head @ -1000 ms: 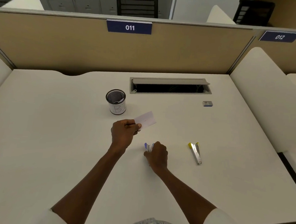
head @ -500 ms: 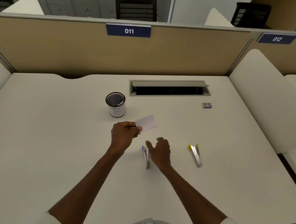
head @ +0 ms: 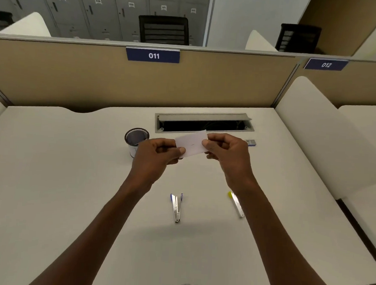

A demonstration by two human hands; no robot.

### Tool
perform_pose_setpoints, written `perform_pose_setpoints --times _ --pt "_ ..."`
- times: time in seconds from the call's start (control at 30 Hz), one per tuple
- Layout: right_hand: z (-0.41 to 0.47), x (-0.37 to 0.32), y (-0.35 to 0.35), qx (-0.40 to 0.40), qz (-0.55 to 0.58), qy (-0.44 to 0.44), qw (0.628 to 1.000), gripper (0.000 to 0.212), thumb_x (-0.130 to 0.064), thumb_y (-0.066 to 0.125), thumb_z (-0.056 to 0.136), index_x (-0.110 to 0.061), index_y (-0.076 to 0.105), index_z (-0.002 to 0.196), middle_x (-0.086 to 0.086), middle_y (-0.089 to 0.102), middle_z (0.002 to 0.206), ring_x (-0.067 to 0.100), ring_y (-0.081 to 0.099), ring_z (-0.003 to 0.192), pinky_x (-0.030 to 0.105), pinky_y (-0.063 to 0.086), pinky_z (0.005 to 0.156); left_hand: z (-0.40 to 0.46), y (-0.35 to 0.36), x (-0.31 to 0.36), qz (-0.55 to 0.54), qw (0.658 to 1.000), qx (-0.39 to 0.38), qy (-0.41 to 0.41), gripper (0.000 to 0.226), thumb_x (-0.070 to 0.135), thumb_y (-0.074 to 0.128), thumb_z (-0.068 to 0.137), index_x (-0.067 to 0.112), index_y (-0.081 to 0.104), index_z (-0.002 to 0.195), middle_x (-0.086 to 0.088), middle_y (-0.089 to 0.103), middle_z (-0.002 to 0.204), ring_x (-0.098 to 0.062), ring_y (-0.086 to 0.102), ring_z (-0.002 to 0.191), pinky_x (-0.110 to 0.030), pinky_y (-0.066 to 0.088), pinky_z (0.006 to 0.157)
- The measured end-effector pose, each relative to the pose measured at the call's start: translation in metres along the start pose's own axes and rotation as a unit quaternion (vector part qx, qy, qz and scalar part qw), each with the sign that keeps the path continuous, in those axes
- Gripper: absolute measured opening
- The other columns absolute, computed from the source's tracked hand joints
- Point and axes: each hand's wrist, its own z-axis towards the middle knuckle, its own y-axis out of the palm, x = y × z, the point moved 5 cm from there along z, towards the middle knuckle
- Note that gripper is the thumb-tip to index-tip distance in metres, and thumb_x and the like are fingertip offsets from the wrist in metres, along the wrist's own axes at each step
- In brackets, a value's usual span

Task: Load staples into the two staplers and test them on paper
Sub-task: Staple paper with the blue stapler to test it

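Head view: we are pinching a small paper slip (head: 191, 145) between our left hand (head: 154, 157) and right hand (head: 224, 152), above a white desk (head: 71, 190). Both staplers are lying below, blue stapler (head: 176, 207) and yellow stapler (head: 236, 203). Pulling apart risks tearing the slip. Behind it are standing a mesh cup (head: 136, 139), a staple box (head: 251, 142) and tan partitions (head: 55, 74).

Yellow stapler (head: 236, 203) and cup (head: 133, 142) partly behind hands.
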Motion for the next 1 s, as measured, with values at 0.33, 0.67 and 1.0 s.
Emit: perform_pose_setpoints --times 0.33,0.67,1.0 --pt "-0.008 -0.062 -0.015 0.024 0.046 -0.102 0.993 0.020 -0.011 0.078 0.078 -0.007 0.072 0.097 0.000 0.076 0.082 0.019 0.069 0.067 0.024 0.057 0.063 -0.017 0.005 0.059 -0.064 0.996 0.027 0.060 0.022 0.015 0.080 0.078 0.010 0.075 0.099 0.000 0.077 0.081 -0.015 0.074 0.071 -0.018 0.056 0.065" --pt "-0.018 -0.070 -0.023 0.008 -0.149 -0.256 0.955 0.040 0.009 0.053 0.091 -0.015 0.066 0.119 -0.005 0.068 0.117 0.010 0.067 0.099 0.023 0.058 0.076 -0.015 0.003 0.056 -0.059 0.997 0.022 0.040 0.022 0.014 0.081 0.077 0.010 0.076 0.098 -0.002 0.077 0.081 -0.018 0.074 0.072 -0.021 0.058 0.067" --pt "-0.021 -0.078 -0.021 -0.006 -0.270 -0.393 0.879 0.014 -0.008 0.073 0.084 -0.013 0.077 0.096 0.000 0.068 0.120 0.015 0.059 0.112 0.030 0.049 0.092 -0.015 0.013 0.054 -0.109 0.993 -0.037 0.002 0.015 0.014 0.071 0.087 0.007 0.073 0.100 -0.008 0.077 0.087 -0.022 0.075 0.083 -0.025 0.060 0.072"
